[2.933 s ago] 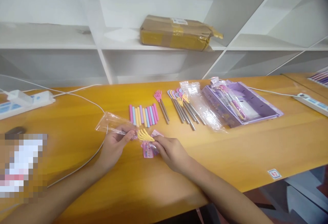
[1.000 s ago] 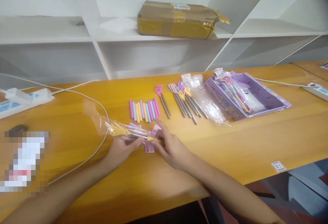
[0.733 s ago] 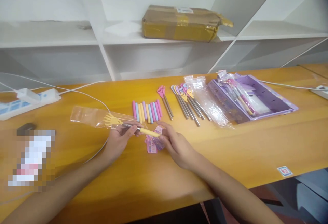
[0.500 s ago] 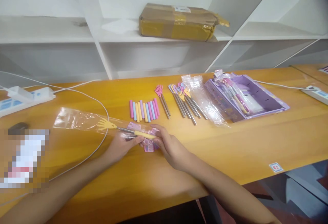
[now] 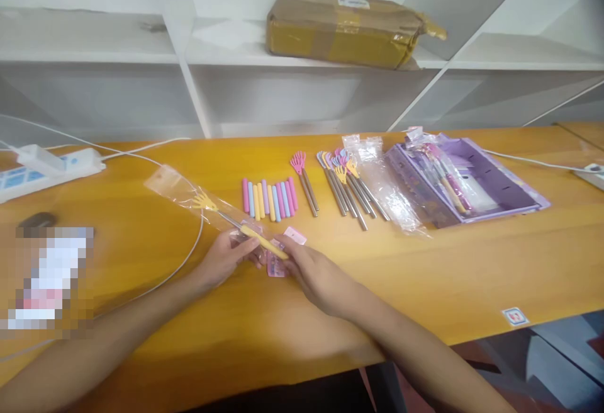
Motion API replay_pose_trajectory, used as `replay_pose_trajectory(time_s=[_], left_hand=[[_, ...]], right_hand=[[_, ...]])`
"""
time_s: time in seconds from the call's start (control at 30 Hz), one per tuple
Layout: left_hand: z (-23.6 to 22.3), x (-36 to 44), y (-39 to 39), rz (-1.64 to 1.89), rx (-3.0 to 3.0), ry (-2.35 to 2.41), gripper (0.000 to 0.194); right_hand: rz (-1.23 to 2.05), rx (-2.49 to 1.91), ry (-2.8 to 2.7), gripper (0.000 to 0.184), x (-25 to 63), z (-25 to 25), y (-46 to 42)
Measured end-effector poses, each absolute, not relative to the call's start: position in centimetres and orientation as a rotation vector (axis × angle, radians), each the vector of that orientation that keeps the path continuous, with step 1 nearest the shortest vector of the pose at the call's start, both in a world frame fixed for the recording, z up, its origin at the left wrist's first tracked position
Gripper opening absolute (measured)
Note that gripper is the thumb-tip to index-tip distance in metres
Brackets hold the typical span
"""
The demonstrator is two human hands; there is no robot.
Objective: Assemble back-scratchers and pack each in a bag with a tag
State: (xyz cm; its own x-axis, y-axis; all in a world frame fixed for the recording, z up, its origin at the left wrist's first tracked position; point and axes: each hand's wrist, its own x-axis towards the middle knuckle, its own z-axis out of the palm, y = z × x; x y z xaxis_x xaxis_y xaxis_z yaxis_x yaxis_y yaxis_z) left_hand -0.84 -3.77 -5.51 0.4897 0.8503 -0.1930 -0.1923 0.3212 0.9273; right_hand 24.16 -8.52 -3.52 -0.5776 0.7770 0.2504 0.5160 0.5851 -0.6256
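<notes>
A yellow back scratcher (image 5: 264,241), with a hand-shaped head, metal rod and padded handle, slants between my two hands. My right hand (image 5: 309,266) is closed on the end of its handle. My left hand (image 5: 229,257) is closed on a clear plastic bag (image 5: 165,180), its thumb lying along the handle. The scratcher's head and rod appear to be within the bag, which stretches up to the left. Small pink printed cards (image 5: 275,265) lie under and beside the handle, partly hidden by my fingers.
Behind my hands lie a row of coloured handle sleeves (image 5: 270,201), a pink back scratcher (image 5: 304,180) and several more scratchers (image 5: 346,192). Clear bags (image 5: 384,192) and a purple box (image 5: 500,180) are on the right. A power strip (image 5: 51,170) sits left; a taped carton (image 5: 344,32) is shelved behind.
The scratcher's handle end has dipped and its head has risen, so it slants more steeply. The bag's far end has swung up and right. A pink card now shows behind my right hand.
</notes>
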Motion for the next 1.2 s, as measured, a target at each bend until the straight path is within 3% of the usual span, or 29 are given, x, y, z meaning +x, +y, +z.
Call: replay_pose_trajectory(time_s=[0.3,0.67,1.2], left_hand=[[-6.1,-0.3,-5.0,0.66,0.991,0.658,0.039],[-6.2,0.1,-5.9,0.463,1.093,0.598,0.047],[-5.3,-0.6,-5.8,0.31,1.123,0.584,0.06]], right_hand=[[0.479,-0.971,-2.377,0.062,23.7,-4.0,-8.5],[0.48,-1.047,-2.365,0.066,23.0,-4.0,-8.8],[0.381,-0.724,-2.439,0.066,23.3,-3.6,-8.9]])
